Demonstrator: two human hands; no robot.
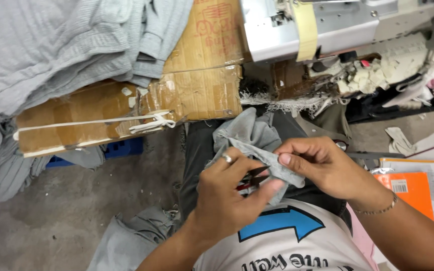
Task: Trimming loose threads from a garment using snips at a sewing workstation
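In the head view, a small piece of grey fabric (257, 143) is held between both hands over the lap. The left hand (224, 198) is closed around a pair of small thread snips (252, 178), whose dark blades and a red part show between thumb and fingers; a ring is worn on one finger of this hand. The blades are touching the lower edge of the cloth. The right hand (322, 165) is closed in a pinch on that same edge, thumb and forefinger pressed together on the grey cloth just beside the blade tips. The rest of the cloth is bunched above and behind the two hands, draped on dark trousers (199, 150). A thin bracelet (377, 208) is worn on the right wrist. Beyond the left hand, a taped cardboard box (126, 108) is seen, with a heap of grey garments (51, 45) piled on it and hanging off its side. Beyond the right hand, a white sewing machine (327, 25) is seen, with frayed scraps lying near it. Beside the right forearm, an orange booklet (410, 188) is lying among papers. Near the left forearm, more grey cloth (131, 238) is lying on the concrete floor (66, 211).
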